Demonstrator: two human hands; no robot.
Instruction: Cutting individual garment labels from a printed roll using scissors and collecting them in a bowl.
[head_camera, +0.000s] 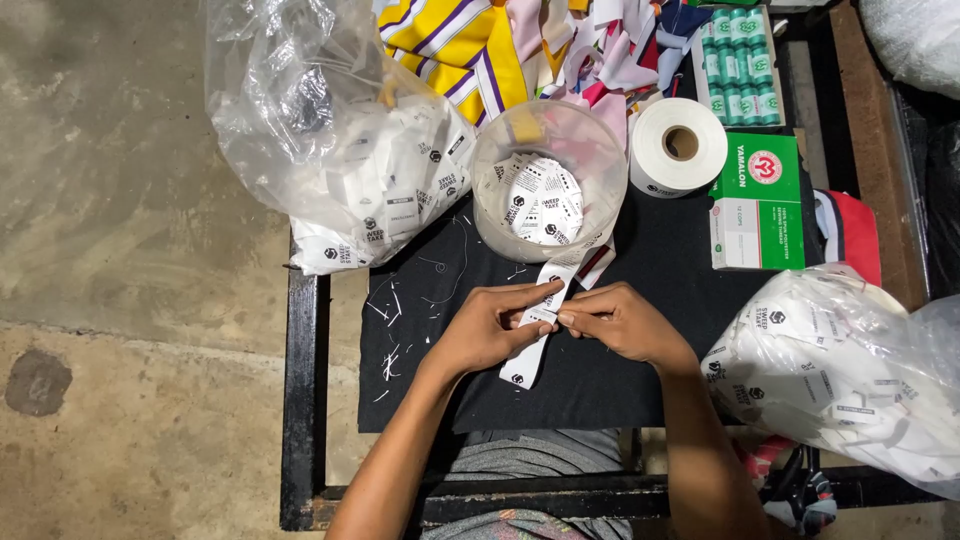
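A white label strip (541, 322) with small black marks runs from the clear round tub (549, 180) down between my hands. My left hand (490, 325) pinches the strip from the left, thumb and fingers closed on it. My right hand (620, 320) grips the same strip from the right, the fingertips of both hands almost touching. The strip's lower end (522, 372) hangs below my left hand over the black cloth (620, 250). The tub holds several cut white labels.
A clear bag of white labels (350, 150) lies at the upper left, another bag (840, 380) at the right. A white tape roll (680, 145), green boxes (757, 200), a tray of green spools (740, 65) and coloured fabric scraps (470, 45) sit behind. Thread bits litter the cloth.
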